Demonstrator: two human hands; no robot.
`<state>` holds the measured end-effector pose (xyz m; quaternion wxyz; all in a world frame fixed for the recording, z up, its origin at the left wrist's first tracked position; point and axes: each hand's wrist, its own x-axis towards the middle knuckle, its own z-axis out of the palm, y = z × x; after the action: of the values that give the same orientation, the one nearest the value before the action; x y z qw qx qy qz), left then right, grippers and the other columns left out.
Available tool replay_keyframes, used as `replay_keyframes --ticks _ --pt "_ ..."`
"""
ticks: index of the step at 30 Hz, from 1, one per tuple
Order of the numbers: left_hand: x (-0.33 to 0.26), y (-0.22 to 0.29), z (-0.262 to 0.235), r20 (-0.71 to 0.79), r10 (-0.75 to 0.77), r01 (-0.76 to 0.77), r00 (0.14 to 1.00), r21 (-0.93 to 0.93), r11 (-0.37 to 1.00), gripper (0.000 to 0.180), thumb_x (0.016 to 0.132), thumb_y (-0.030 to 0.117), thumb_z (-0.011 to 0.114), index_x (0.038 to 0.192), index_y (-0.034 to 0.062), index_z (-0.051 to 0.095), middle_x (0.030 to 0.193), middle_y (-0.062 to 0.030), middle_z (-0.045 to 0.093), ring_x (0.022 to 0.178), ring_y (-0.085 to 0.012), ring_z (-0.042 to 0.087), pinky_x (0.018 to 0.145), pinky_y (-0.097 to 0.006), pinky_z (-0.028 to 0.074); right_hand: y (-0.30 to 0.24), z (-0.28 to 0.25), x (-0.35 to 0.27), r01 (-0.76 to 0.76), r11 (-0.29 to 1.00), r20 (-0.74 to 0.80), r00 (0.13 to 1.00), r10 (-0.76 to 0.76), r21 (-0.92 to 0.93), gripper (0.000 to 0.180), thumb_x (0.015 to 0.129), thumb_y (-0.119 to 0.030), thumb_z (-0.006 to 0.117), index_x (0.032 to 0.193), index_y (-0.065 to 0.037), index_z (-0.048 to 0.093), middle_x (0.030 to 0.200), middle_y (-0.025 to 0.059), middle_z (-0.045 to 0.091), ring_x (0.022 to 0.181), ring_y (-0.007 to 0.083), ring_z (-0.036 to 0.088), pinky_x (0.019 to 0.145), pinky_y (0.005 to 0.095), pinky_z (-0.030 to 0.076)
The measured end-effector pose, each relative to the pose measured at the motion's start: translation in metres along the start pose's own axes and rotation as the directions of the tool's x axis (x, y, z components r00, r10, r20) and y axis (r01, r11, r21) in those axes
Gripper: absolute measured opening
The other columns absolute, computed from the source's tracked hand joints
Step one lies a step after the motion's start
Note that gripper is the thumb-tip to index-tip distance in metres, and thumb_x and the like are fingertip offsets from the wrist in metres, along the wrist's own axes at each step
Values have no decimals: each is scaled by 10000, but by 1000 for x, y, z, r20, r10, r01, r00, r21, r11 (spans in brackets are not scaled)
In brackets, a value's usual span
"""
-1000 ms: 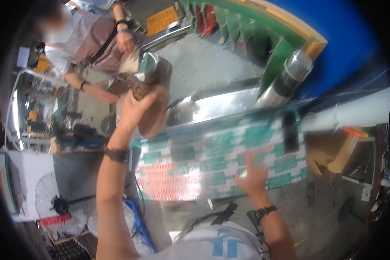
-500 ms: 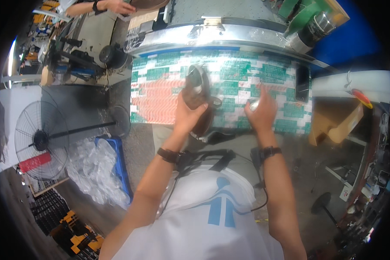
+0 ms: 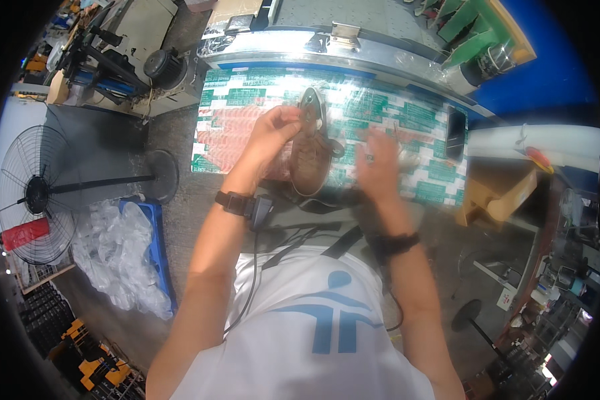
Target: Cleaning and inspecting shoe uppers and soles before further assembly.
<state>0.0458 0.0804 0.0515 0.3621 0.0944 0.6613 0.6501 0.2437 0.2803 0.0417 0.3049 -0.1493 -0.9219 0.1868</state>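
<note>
A brown shoe (image 3: 310, 157) lies on the taped tabletop (image 3: 240, 97), its toe end nearest me and its opening at the far end. A small dark strap or tab juts from its right side. My left hand (image 3: 273, 133) is at the left rim of the shoe's opening, fingers bent and pressed together on the edge. My right hand (image 3: 379, 163) is just right of the shoe, apart from it and smeared by motion. Something pale and translucent shows blurred beside that hand; I cannot make out whether it is held.
A dark phone (image 3: 455, 133) lies at the table's right end. Beyond the table runs a metal rail (image 3: 273, 48) with a grey surface behind. A standing fan (image 3: 37, 193) and a blue crate (image 3: 159, 247) of clear plastic bags are at left. An open cardboard box (image 3: 500, 197) is at right.
My left hand has shifted from the shoe's middle to the rim of its opening. My right hand has moved left, nearer the shoe. The other person's hand at the upper left has gone from view.
</note>
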Motion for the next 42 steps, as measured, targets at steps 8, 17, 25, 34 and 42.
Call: replay_keyframes --ticks 8,17,25,34,42 --pt "-4 -20 -8 23 135 -134 991 -35 990 153 1008 -52 742 1131 39 749 1132 -46 772 1002 -139 714 931 -304 579 -51 46 31 -242 838 235 962 141 489 143 1032 -83 703 1150 -50 777 979 143 693 899 349 689 811 434 540" --pt "9 20 -8 165 150 -171 975 120 978 385 1038 21 697 1422 59 707 1176 -73 726 984 -158 703 879 -322 601 -63 45 34 -191 904 219 969 112 382 152 978 -103 784 1123 -58 767 1007 126 691 930 343 690 822 445 538" --pt "9 26 -11 369 366 -515 854 502 695 195 932 -18 767 1112 44 807 1095 -79 681 931 -190 687 810 -335 577 -67 39 42 -24 972 199 980 -23 233 237 870 -106 857 1073 -84 738 990 100 677 959 348 673 836 486 525" --pt "-52 -43 -35 -29 557 -485 830 454 747 164 947 -124 705 1061 -9 729 1102 -75 693 988 -186 702 838 -323 588 -61 42 44 231 964 190 948 -254 134 228 856 -141 871 1041 -114 739 980 69 687 939 315 676 836 457 529" --pt "-29 -72 -25 -74 491 -428 868 389 816 167 942 -152 675 1060 -39 711 1160 -89 687 959 -164 725 736 -283 625 -48 58 23 -473 706 245 880 407 527 160 1053 -187 779 1096 -33 763 983 34 740 847 136 677 760 292 534"
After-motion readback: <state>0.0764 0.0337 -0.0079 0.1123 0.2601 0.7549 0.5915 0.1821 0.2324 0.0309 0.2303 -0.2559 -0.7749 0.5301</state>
